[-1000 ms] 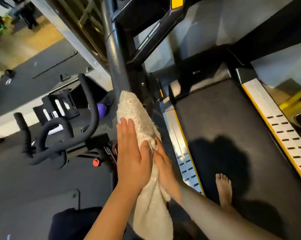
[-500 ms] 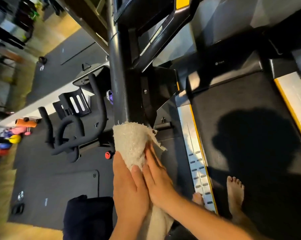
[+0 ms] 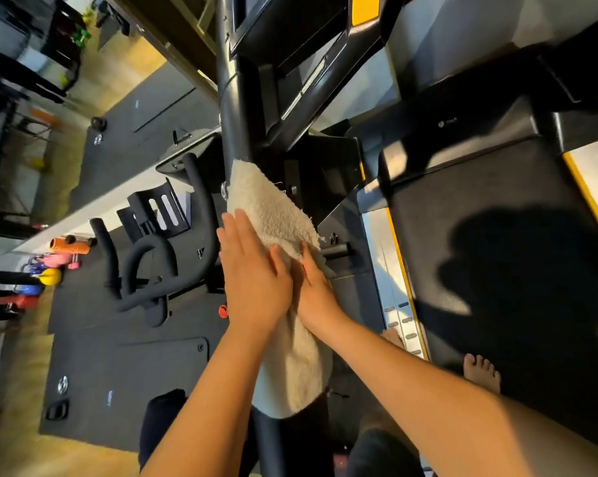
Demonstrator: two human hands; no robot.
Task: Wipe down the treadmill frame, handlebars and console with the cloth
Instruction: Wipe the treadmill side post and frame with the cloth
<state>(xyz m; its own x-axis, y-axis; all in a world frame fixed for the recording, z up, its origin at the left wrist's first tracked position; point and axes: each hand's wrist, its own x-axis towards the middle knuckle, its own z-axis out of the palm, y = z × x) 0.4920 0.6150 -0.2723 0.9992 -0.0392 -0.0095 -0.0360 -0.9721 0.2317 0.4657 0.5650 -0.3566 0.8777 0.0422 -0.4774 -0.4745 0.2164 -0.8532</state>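
Because the cloth (image 3: 273, 215) has to rub all the way round the black upright post (image 3: 233, 108) of the treadmill frame, I've got it wrapped over the post and sandwiched between both palms. My left hand (image 3: 252, 284) lies flat on the outer side, fingers straight and together, pointing up the post, thumb angled in toward the other hand. My right hand (image 3: 313, 290) presses the inner side, fingers partly tucked under the cloth fold, so I can't tell exactly how they curl. Neither hand is clenched; both clamp the cloth against the post by pressure, not a fist grip. Cloth's top edge sits just below where the handlebar brace (image 3: 311, 87) joins the post; its loose tail hangs down past my wrists. Both forearms reach forward and converge, wrists roughly straight. I'm standing on the belt (image 3: 480, 208), one bare foot (image 3: 481, 371) visible by the side rail (image 3: 394, 280). Exercise bike (image 3: 159, 242) stands just beside, left of the post. Judging by this, frame wiping is under way; console looks not yet done.
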